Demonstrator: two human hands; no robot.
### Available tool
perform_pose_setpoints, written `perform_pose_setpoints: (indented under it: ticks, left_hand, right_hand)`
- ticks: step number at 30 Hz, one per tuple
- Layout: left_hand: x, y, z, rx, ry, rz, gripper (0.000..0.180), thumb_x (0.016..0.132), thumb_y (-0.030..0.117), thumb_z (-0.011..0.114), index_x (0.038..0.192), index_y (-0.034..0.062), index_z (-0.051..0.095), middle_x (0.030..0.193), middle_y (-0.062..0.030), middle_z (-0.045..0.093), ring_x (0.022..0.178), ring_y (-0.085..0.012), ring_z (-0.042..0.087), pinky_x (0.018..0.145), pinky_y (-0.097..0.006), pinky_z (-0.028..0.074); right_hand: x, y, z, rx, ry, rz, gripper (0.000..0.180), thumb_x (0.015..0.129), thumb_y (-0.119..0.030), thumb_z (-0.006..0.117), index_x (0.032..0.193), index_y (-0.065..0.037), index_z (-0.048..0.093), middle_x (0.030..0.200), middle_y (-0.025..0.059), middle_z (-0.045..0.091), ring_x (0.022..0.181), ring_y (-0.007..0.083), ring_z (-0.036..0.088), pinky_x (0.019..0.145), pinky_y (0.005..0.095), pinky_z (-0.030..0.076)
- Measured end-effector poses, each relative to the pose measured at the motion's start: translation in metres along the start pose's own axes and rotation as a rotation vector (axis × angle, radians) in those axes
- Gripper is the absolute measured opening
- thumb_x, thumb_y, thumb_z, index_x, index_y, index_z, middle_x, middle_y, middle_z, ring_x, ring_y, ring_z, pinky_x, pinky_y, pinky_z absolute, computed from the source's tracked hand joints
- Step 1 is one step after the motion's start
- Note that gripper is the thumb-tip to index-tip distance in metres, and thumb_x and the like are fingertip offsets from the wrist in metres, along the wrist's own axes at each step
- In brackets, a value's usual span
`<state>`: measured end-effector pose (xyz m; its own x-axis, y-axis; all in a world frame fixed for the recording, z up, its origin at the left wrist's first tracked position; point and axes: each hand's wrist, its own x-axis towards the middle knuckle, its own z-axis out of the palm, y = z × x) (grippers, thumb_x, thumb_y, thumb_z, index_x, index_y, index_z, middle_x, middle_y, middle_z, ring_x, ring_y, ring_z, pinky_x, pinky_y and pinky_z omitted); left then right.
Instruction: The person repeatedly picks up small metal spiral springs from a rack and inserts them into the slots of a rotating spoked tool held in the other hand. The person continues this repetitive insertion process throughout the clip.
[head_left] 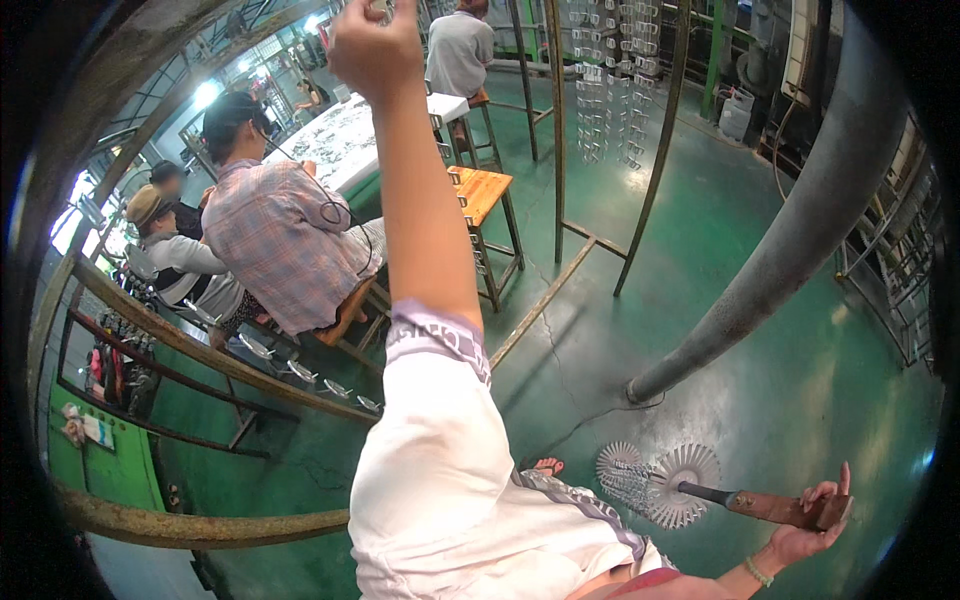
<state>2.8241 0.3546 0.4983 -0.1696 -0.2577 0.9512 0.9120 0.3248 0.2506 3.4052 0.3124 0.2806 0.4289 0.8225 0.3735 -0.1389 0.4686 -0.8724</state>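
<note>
My left hand (372, 55) is raised at the top of the view at the end of my stretched-up arm. Its fingers are curled closed, but the upper edge cuts them off, so what they hold, if anything, is hidden. At the lower right, my right hand (797, 540) grips the flat brown handle (775, 508) of a rod rack, with one finger sticking out. From the handle a dark rod leads to round fans of thin silvery metal pieces (690, 483), spread like spokes. The fans hang tilted over the green floor.
A thick grey pipe (770, 260) slants across the right side. Metal frame posts (558, 130) stand ahead, near hanging strings of metal pieces (605, 80). Curved rusty rails (200, 345) run at left. Several people sit by a white table (345, 145); a wooden stool (483, 190) stands near.
</note>
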Motion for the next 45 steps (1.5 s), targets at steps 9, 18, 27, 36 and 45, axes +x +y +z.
perform_pose_setpoints:
  ticks: [9, 18, 27, 36, 45]
  left_hand:
    - [0.041, 0.008, 0.046, 0.188, -0.158, -0.057, 0.035, 0.063, 0.03, 0.076, 0.079, 0.0006, 0.066, 0.079, -0.0202, 0.064, 0.077, -0.0359, 0.062, 0.07, -0.043, 0.048]
    - [0.049, 0.009, 0.044, 0.08, -0.221, -0.028, 0.03, 0.065, 0.027, 0.074, 0.078, 0.0005, 0.066, 0.076, -0.0195, 0.064, 0.073, -0.0346, 0.062, 0.067, -0.041, 0.048]
    - [0.042, 0.023, 0.017, -0.24, -0.346, -0.07, 0.026, 0.066, 0.024, 0.072, 0.077, 0.0005, 0.067, 0.073, -0.0187, 0.064, 0.069, -0.0332, 0.062, 0.063, -0.04, 0.048]
    - [-0.005, 0.06, -0.036, -0.61, -0.634, -0.296, 0.022, 0.068, 0.02, 0.071, 0.077, 0.0004, 0.067, 0.07, -0.018, 0.064, 0.066, -0.0318, 0.062, 0.06, -0.038, 0.047]
    - [-0.135, 0.084, -0.045, -0.973, -0.956, -0.524, 0.024, 0.075, 0.015, 0.072, 0.091, -0.0017, 0.068, 0.077, -0.0036, 0.066, 0.069, -0.0078, 0.058, 0.063, -0.019, 0.043]
  right_hand:
    - [-0.004, -0.002, 0.004, -0.007, 0.053, -0.023, 0.065, 0.09, -0.047, 0.03, 0.121, 0.007, 0.047, 0.065, 0.0018, 0.04, 0.054, 0.0075, 0.034, 0.049, 0.0199, 0.028]
    - [-0.004, -0.002, 0.005, 0.003, 0.072, 0.01, 0.065, 0.089, -0.047, 0.031, 0.121, 0.007, 0.048, 0.064, 0.001, 0.039, 0.053, 0.0069, 0.033, 0.048, 0.0198, 0.028]
    - [-0.001, -0.001, 0.0, 0.003, 0.045, 0.001, 0.07, 0.087, -0.05, 0.032, 0.122, 0.008, 0.046, 0.066, 0.0016, 0.039, 0.055, 0.0076, 0.033, 0.048, 0.0212, 0.027]
    - [-0.001, -0.001, 0.0, 0.003, 0.061, -0.003, 0.071, 0.086, -0.051, 0.031, 0.123, 0.008, 0.045, 0.066, 0.0019, 0.04, 0.054, 0.0073, 0.034, 0.048, 0.0204, 0.026]
    - [0.014, 0.002, -0.002, -0.004, 0.027, 0.037, 0.081, 0.079, -0.055, 0.036, 0.122, 0.014, 0.042, 0.066, 0.0041, 0.044, 0.054, 0.009, 0.035, 0.047, 0.0224, 0.026]
